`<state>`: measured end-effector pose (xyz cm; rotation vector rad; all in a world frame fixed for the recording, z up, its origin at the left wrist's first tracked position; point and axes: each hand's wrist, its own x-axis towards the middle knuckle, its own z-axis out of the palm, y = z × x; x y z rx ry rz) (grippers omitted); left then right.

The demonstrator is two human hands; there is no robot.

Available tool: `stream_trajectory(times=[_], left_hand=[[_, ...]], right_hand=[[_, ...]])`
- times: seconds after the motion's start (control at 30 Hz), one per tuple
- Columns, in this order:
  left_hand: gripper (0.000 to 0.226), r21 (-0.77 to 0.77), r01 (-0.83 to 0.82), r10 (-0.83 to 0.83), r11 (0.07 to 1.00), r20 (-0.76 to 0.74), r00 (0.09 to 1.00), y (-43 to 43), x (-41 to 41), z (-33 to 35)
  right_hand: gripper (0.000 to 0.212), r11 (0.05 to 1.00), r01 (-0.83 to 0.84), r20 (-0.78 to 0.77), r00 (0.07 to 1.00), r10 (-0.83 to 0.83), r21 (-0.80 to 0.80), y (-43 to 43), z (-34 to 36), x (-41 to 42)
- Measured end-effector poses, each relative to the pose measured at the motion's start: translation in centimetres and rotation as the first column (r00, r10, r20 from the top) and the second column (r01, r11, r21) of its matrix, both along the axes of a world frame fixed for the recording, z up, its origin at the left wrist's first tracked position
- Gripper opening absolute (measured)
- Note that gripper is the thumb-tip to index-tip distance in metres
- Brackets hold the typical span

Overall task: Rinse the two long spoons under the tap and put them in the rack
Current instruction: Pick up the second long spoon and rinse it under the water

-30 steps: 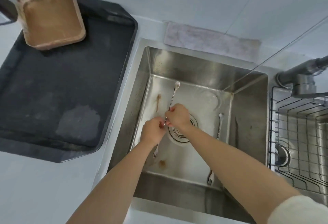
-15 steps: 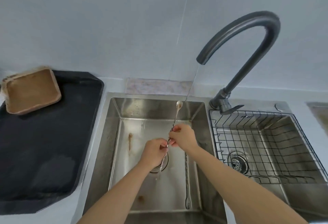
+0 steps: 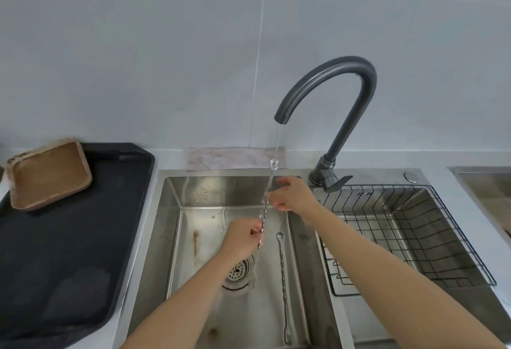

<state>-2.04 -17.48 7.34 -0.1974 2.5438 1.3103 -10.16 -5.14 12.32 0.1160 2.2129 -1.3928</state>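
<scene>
A single head-worn wide-angle view looks forward and steeply down from just above the stainless steel double sink (image 3: pixel 166 210), close enough that both forearms enter from the bottom edge. It faces the pale tiled wall (image 3: pixel 138 58) behind the sink, which fills the upper half. Straight lines bow toward the edges. No second view overlaps.

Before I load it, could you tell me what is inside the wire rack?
The wire rack looks empty, showing only the basin floor beneath; the right forearm hides its near-left corner.
</scene>
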Motion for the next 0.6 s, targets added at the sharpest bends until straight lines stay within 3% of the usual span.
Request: stream_trajectory(times=[0.13, 0.33, 0.47, 0.6], left_hand=[[0.039, 0.016, 0.008, -0.008, 1.0, 0.01, 1.0, 0.1, -0.3, 0.6], [0.025, 0.05, 0.0, 0.0, 0.999, 0.001, 1.0, 0.0, -0.5, 1.0], [0.029, 0.03, 0.008, -0.008, 1.0, -0.013, 1.0, -0.3, -0.7, 1.2], [0.016, 0.026, -0.003, 0.004, 1.0, -0.031, 0.999, -0.6, -1.0, 1.1]], right_hand=[[0.041, 0.969, 0.108, -0.001, 0.994, -0.111, -0.22, 0.0, 2.4, -2.1], [0.005, 0.959, 0.088, -0.049, 0.993, -0.105, -0.27, -0.9, 3.3, -4.0], [0.024, 0.968, 0.065, -0.058, 0.995, -0.082, -0.243, -1.5, 2.7, -4.1], [0.031, 0.971, 0.053, -0.055, 0.996, -0.068, -0.234, -1.8, 2.3, -4.1]])
